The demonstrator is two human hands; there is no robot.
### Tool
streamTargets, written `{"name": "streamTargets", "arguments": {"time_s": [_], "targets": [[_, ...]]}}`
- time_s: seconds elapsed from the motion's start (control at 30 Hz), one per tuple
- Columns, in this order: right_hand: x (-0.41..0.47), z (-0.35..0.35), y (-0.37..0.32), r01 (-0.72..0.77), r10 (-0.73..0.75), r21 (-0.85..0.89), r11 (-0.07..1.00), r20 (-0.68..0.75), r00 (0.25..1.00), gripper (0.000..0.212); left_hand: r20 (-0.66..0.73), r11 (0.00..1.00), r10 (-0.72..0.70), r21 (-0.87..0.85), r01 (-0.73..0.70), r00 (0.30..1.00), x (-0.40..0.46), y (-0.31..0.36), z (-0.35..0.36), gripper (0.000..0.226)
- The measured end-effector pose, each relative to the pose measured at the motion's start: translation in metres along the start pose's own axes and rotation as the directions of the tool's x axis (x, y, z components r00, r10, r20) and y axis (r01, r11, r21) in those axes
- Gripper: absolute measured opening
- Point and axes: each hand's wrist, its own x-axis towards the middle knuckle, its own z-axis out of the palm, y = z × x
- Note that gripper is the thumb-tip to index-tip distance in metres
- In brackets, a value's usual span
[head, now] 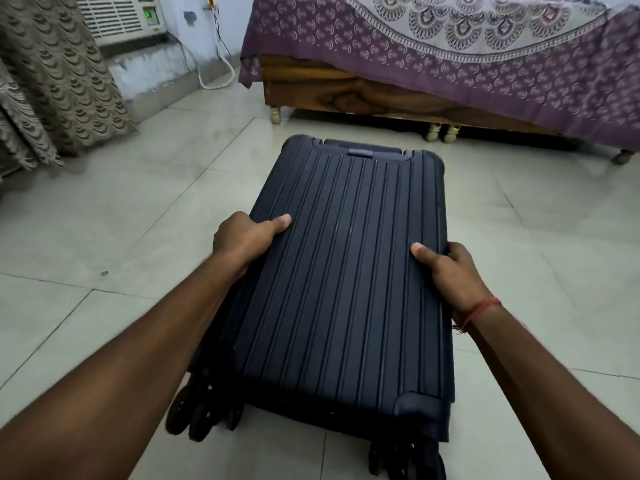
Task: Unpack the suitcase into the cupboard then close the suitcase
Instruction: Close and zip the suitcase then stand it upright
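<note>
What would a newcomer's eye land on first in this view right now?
The dark blue ribbed suitcase lying shut on the tiled floor, centre frame, wheels nearest the camera. The left hand and right hand grip its two long sides, thumbs on top. Behind stands a bed with a purple patterned sheet.

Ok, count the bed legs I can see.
4: one pale leg at the bed's left corner, two together, one far right. Others may be hidden.
</note>
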Motion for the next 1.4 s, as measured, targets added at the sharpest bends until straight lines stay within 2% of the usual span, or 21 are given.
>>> {"name": "streamTargets", "arguments": {"time_s": [0.1, 0.23, 0.33, 0.43, 0.57, 0.63, 0.83, 0.97, 1.13, 1.27, 1.33, 1.4], "targets": [[-0.018, -0.017, -0.038, 0.098, -0.099, -0.015, 0.995, -0.076, 0.992, 0.047, -0.036, 0.995, 0.061, -0.076, -0.063, 0.998, -0.018, 0.021, -0.014, 0.091], [-0.050, -0.040, -0.084, 0.104, -0.109, -0.100, 0.990, -0.049, 0.993, 0.055, 0.082, 0.978, 0.045, -0.209, -0.027, 0.996, -0.056, 0.043, -0.043, 0.079], [-0.079, -0.056, -0.108, 0.030, -0.036, -0.154, 0.988, -0.034, 0.999, 0.060, 0.183, 0.995, -0.013, -0.094, 0.030, 0.983, -0.080, 0.062, -0.067, 0.074], [-0.107, -0.064, -0.108, 0.005, -0.006, -0.150, 0.989, -0.007, 1.000, 0.059, 0.277, 0.999, -0.038, 0.037, 0.028, 0.960, -0.101, 0.062, -0.085, 0.084], [-0.162, -0.090, -0.120, -0.127, 0.125, -0.102, 0.987, -0.030, 0.992, 0.053, 0.432, 0.972, -0.234, 0.072, 0.225, 0.871, -0.148, 0.073, -0.129, 0.080], [-0.187, -0.096, -0.119, -0.185, 0.187, -0.122, 0.975, 0.008, 0.982, 0.054, 0.430, 0.958, -0.286, 0.109, 0.265, 0.856, -0.169, 0.070, -0.143, 0.081], [-0.238, -0.092, -0.131, -0.283, 0.278, -0.204, 0.937, -0.055, 0.959, 0.057, 0.318, 0.957, -0.258, 0.212, 0.197, 0.912, -0.221, 0.065, -0.159, 0.068], [-0.239, -0.086, -0.134, -0.210, 0.199, -0.235, 0.949, -0.071, 0.977, 0.053, 0.325, 0.979, -0.181, 0.149, 0.139, 0.928, -0.222, 0.064, -0.157, 0.063], [-0.205, -0.081, -0.137, -0.067, 0.055, -0.260, 0.963, -0.053, 0.997, 0.063, 0.234, 0.995, -0.093, 0.066, 0.079, 0.968, -0.192, 0.059, -0.144, 0.067], [-0.177, -0.079, -0.137, -0.095, 0.074, -0.293, 0.952, -0.081, 0.994, 0.070, 0.241, 0.991, -0.062, 0.134, 0.030, 0.969, -0.176, 0.055, -0.130, 0.059], [-0.171, -0.083, -0.133, -0.144, 0.118, -0.351, 0.925, -0.094, 0.989, 0.058, 0.308, 0.980, -0.115, 0.190, 0.057, 0.945, -0.176, 0.050, -0.126, 0.054], [-0.174, -0.088, -0.126, -0.199, 0.169, -0.480, 0.854, -0.105, 0.980, 0.038, 0.365, 0.966, -0.212, 0.215, 0.140, 0.906, -0.181, 0.044, -0.127, 0.050]]}}
